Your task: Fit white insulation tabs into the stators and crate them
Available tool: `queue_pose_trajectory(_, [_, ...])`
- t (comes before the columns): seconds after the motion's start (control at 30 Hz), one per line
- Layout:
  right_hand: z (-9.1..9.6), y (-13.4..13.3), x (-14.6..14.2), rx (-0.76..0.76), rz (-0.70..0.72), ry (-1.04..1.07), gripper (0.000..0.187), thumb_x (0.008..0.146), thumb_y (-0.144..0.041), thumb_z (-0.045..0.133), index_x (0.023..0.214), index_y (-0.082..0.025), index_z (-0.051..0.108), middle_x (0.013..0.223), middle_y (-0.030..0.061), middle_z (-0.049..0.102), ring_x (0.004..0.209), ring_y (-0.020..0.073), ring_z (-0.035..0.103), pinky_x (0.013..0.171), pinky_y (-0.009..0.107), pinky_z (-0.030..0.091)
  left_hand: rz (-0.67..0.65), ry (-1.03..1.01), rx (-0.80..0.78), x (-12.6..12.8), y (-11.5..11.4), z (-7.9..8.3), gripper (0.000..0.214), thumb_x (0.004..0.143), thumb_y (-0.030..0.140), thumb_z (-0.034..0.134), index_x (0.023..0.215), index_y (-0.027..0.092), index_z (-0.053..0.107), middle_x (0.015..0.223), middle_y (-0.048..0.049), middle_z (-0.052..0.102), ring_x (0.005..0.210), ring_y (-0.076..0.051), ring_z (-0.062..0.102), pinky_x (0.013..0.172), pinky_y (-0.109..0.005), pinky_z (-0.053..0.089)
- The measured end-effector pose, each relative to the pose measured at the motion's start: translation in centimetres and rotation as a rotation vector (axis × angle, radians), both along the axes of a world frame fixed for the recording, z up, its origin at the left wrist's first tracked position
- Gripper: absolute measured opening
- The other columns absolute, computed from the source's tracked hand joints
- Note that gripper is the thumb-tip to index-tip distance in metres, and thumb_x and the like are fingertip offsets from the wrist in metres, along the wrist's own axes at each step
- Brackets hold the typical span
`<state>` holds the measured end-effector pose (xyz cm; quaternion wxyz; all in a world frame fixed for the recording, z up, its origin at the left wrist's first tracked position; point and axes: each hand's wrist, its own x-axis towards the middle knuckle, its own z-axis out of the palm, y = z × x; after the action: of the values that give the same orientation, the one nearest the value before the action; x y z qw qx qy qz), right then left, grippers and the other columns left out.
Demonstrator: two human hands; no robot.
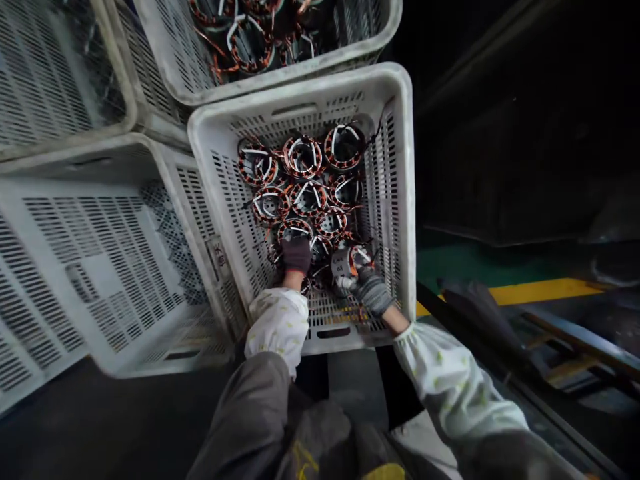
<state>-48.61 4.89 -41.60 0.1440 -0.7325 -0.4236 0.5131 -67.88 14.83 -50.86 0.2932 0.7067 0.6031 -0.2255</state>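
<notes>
A white perforated plastic crate [393, 180] holds several motor stators with copper windings and white bands, such as the stator [306, 198] at its middle. My left hand [296, 255], in a dark glove, reaches down among the stators near the crate's front wall, and its fingers are hidden in the pile. My right hand [369, 290], in a grey glove, grips a stator [346, 261] with a pale metal body and orange windings. Loose copper wires trail around the stators. The crate's floor shows only near the front.
Further white crates stand stacked at the left, and one at the top [265, 73] holds more stators. A yellow floor stripe [540, 291] and a dark metal rail [580, 347] lie to the right. White floral oversleeves cover both my forearms.
</notes>
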Motion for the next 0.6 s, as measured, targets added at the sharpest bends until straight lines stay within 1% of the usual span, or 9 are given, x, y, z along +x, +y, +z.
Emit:
queue_pose_trajectory(0.1, [-2.3,5.2,1.4,-0.041,0.269,-0.315,0.049,0.093,-0.053,0.077,0.125,-0.017,0.080,0.134,0.0223,0.078,0.130,0.0408,0.068,0.120,0.059,0.050,-0.002,0.014,0.005,0.1,-0.3,0.1,0.037,0.103,0.008,0.044,0.125,0.008,0.074,0.121,-0.0252,0.078,0.122,-0.038,0.072,0.118,-0.060,0.042])
queue_pose_trajectory(0.2, [-5.7,11.9,2.5,-0.049,0.391,-0.521,0.049,0.099,-0.042,0.071,0.138,-0.014,0.076,0.146,0.0245,0.073,0.141,0.0415,0.061,0.127,0.059,0.041,0.008,0.022,0.013,0.0,-0.7,-0.3,0.034,0.103,0.009,0.045,0.122,0.008,0.074,0.119,-0.0244,0.078,0.118,-0.039,0.072,0.118,-0.060,0.040])
queue_pose_trajectory(0.3, [-9.2,17.6,2.6,-0.062,0.439,-0.485,0.043,0.101,-0.024,0.060,0.140,-0.012,0.074,0.143,0.0221,0.075,0.139,0.0366,0.063,0.125,0.055,0.043,0.041,0.029,0.012,-0.2,-0.8,-1.4,0.033,0.103,0.010,0.045,0.120,0.009,0.074,0.119,-0.0235,0.078,0.120,-0.039,0.071,0.119,-0.059,0.039])
queue_pose_trajectory(0.37, [-9.9,19.0,2.0,-0.050,0.454,-0.439,0.046,0.101,-0.019,0.058,0.144,-0.016,0.072,0.141,0.0183,0.077,0.139,0.0347,0.064,0.127,0.056,0.042,0.073,0.030,0.012,-0.4,-0.5,-1.8,0.033,0.101,0.010,0.046,0.118,0.010,0.074,0.121,-0.0234,0.077,0.124,-0.040,0.070,0.120,-0.060,0.039])
queue_pose_trajectory(0.4, [-9.4,18.8,1.5,-0.044,0.452,-0.428,0.048,0.101,-0.019,0.059,0.147,-0.017,0.071,0.140,0.0173,0.077,0.140,0.0344,0.063,0.128,0.056,0.041,0.089,0.025,0.012,-0.4,-0.2,-1.7,0.031,0.100,0.010,0.048,0.116,0.011,0.074,0.121,-0.0234,0.077,0.125,-0.040,0.070,0.120,-0.060,0.040])
queue_pose_trajectory(0.43, [-8.3,18.0,1.0,-0.028,0.442,-0.421,0.049,0.102,-0.021,0.060,0.150,-0.017,0.069,0.141,0.0170,0.077,0.141,0.0341,0.062,0.129,0.056,0.040,0.107,0.016,0.011,-0.4,0.1,-1.2,0.028,0.097,0.010,0.051,0.113,0.011,0.074,0.119,-0.0230,0.077,0.124,-0.039,0.070,0.119,-0.059,0.042])
queue_pose_trajectory(0.47, [-6.4,16.7,0.5,-0.032,0.428,-0.410,0.050,0.103,-0.024,0.061,0.152,-0.016,0.067,0.141,0.0179,0.077,0.141,0.0344,0.062,0.129,0.055,0.040,0.124,-0.004,0.010,-0.4,0.5,-0.3,0.024,0.095,0.012,0.055,0.109,0.012,0.074,0.116,-0.0217,0.078,0.121,-0.038,0.071,0.117,-0.058,0.045])
queue_pose_trajectory(0.53, [-1.3,12.8,-0.1,-0.028,0.377,-0.348,0.047,0.108,-0.032,0.061,0.151,-0.014,0.069,0.138,0.0198,0.077,0.135,0.0342,0.066,0.125,0.051,0.046,0.158,-0.064,0.019,0.1,1.4,2.7,0.013,0.090,0.017,0.062,0.099,0.014,0.071,0.102,-0.0169,0.078,0.109,-0.035,0.073,0.110,-0.054,0.051])
queue_pose_trajectory(0.6, [4.6,8.3,-0.4,-0.021,0.335,-0.136,0.037,0.110,-0.034,0.062,0.137,-0.014,0.077,0.125,0.0164,0.082,0.119,0.0310,0.074,0.115,0.046,0.055,0.180,-0.164,0.070,1.1,2.0,6.7,0.009,0.090,0.026,0.066,0.093,0.017,0.067,0.091,-0.0115,0.076,0.100,-0.033,0.072,0.102,-0.052,0.056])
